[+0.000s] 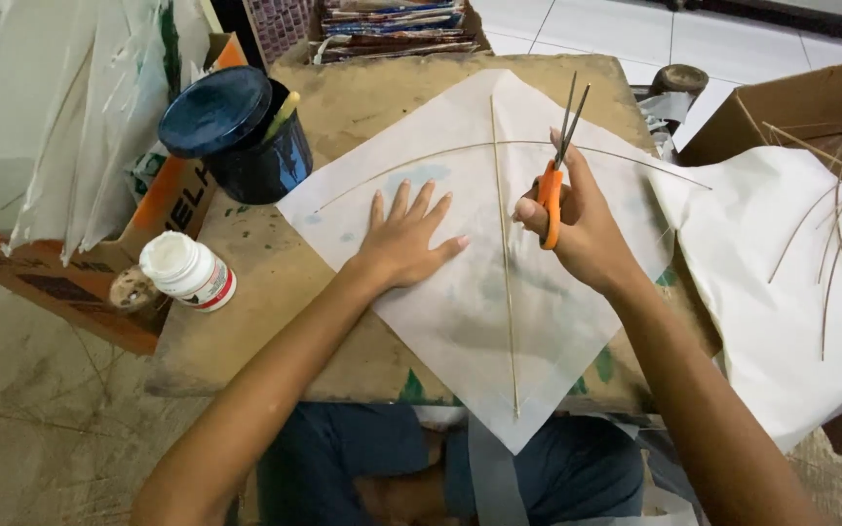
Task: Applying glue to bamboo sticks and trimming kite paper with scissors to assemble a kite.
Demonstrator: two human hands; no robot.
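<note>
Pressing the paper sheet [460, 312] flat, the left hand [403, 239] is lying open while the right hand [577, 229] is gripping orange-handled scissors [557, 156], blades seemingly parted, pointing away toward the curved stick [499, 146].

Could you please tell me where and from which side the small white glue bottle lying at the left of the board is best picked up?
Grip the glue bottle around its round body, coming from above. It lies on its side, cap toward the upper left, so the body's two long sides are free. The left hand is nearer, flat on the white paper.
</note>
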